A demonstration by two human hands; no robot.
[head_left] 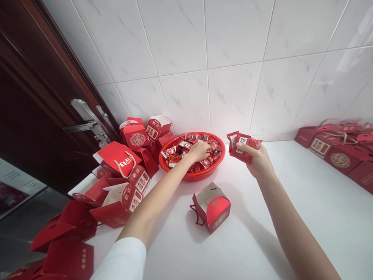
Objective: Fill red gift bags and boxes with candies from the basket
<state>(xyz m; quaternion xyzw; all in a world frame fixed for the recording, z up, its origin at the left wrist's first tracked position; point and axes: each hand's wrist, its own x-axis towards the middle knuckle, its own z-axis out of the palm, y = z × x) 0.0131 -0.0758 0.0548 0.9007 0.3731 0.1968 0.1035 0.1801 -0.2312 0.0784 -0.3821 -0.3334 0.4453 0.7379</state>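
Observation:
A red basin (195,177) full of red-and-white wrapped candies (213,160) stands against the wall. My left hand (200,151) is down among the candies, its fingers curled and their tips hidden; what they grip does not show. To the right of the basin, my right hand (260,160) holds red wrapped candies (242,149) above the table, at least two packets, thumb across the front one. Between my forearms sits an open red gift box (220,214) with a dark red cord handle, its pale inside facing up.
Several red gift boxes (115,208), many with open tops, crowd the table's left side. Closed red boxes (340,159) stand in rows at the right by the tiled wall (185,99). A dark door (28,80) with a metal handle (86,125) is at the left.

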